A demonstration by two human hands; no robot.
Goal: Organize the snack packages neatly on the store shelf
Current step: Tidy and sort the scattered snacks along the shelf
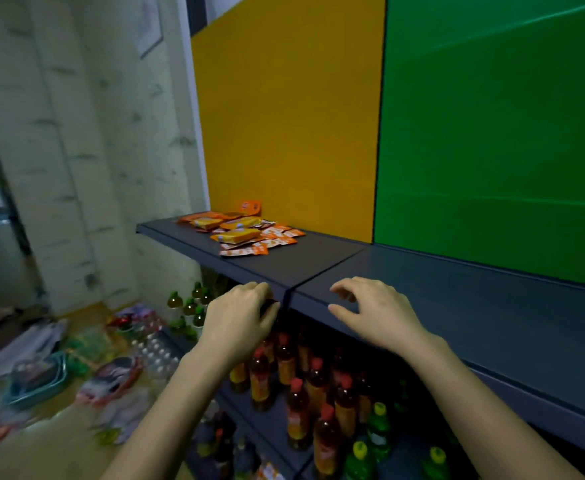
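Snack packages (246,232) lie jumbled at frame centre; left hand (240,317) curled, grasp indeterminate, right hand (375,311) spread empty, should reach farther and square the pile.

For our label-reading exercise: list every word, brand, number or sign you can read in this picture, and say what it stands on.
No text can be read.
Snack packages: print too small and blurred.
Upright orange pack against the yellow panel: a logo, unreadable.
Red-capped bottles below the shelf: labels blurred.
Framed picture on the wall: unreadable.
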